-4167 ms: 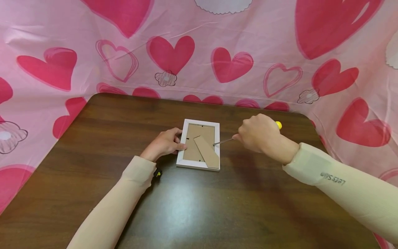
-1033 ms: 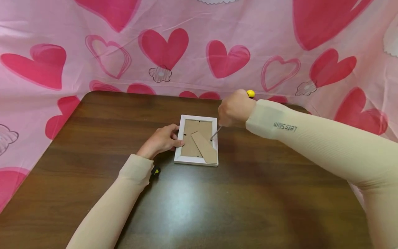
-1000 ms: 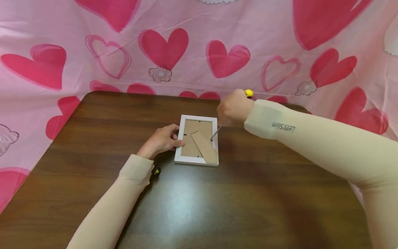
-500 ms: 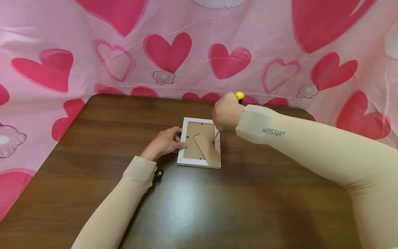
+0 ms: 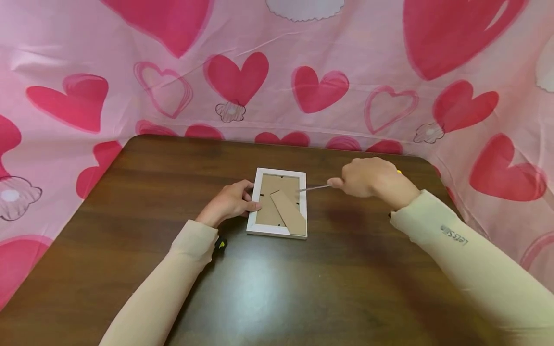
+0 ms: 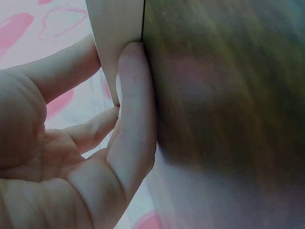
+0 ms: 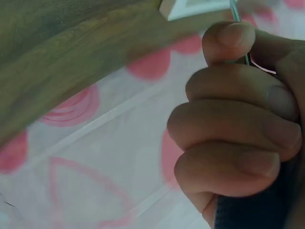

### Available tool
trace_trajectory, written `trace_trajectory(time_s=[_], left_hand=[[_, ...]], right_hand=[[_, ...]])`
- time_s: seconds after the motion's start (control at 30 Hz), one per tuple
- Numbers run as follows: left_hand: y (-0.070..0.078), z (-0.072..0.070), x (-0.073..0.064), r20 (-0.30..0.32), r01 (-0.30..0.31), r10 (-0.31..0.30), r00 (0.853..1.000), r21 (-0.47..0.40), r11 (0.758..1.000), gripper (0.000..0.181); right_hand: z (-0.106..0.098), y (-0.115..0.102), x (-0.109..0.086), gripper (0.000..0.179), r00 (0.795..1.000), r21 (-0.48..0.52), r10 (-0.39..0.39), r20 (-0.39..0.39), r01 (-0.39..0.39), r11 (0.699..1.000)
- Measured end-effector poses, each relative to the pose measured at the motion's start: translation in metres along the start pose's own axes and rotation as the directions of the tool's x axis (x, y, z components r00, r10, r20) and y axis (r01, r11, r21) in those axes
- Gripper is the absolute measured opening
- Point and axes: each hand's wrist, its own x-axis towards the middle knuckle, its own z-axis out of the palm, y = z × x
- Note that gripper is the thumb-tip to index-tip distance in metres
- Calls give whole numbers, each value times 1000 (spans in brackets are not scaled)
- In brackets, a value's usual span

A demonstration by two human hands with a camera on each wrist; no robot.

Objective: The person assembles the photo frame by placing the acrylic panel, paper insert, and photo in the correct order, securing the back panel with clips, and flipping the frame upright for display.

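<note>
A white picture frame (image 5: pixel 252 228) lies face down on the table, its brown backing board (image 5: pixel 270 211) and slanted stand leg (image 5: pixel 287 212) showing. My left hand (image 5: pixel 229 201) grips the frame's left edge, with the thumb on top of the border. In the left wrist view, fingers (image 6: pixel 136 105) lie along the frame's side (image 6: pixel 116 28). My right hand (image 5: pixel 368 177) is curled round a screwdriver (image 5: pixel 318 187) with a thin metal shaft and a yellow-ended handle. Its tip overlaps the frame's right inner border, a little above the small black tab (image 5: pixel 297 203) there.
The brown wooden table (image 5: pixel 346 283) extends around the frame. Pink cloth (image 5: pixel 277 86) with hearts hangs behind it and at both sides. A black and yellow object (image 5: pixel 221 243) shows beside the left cuff. More small black tabs line the backing's other edges.
My right hand has swung right and lower, away from above the frame's upper right. The screwdriver shaft now lies flatter, its tip above the right tab. The left hand keeps its hold.
</note>
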Motion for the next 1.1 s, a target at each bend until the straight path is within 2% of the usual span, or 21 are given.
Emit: trace_trajectory(time_s=[0.1,0.17,0.3,0.43,0.57,0.73,0.93,1.1], left_hand=[[-3,1,0,1,7,-7,1000,-7,1000,68],[-5,2,0,5,15,-15,1000,-10,1000,69],[-6,4,0,9,24,-24,1000,-3,1000,69],[-6,7,0,8,17,-17,1000,17,1000,70],[-6,7,-1,0,10,-10,1000,31,999,68],[-3,5,-1,2,11,-12,1000,31,999,68],[-1,2,-2,8,-7,7,1000,4,1000,66],[-2,3,-2,5,-44,44,999,-10,999,63]], right_hand=[[10,21,-2,72,997,120,-6,-75,15,993],[18,34,-4,74,993,213,8,-115,17,977],[44,57,-8,69,983,393,53,-176,21,919],[76,71,-7,52,972,496,104,-212,15,868],[98,82,-4,29,962,542,138,-237,13,840],[109,90,-4,19,955,587,169,-245,7,810],[112,95,-3,17,945,574,152,-291,46,818],[115,98,-1,15,948,579,121,-296,77,812]])
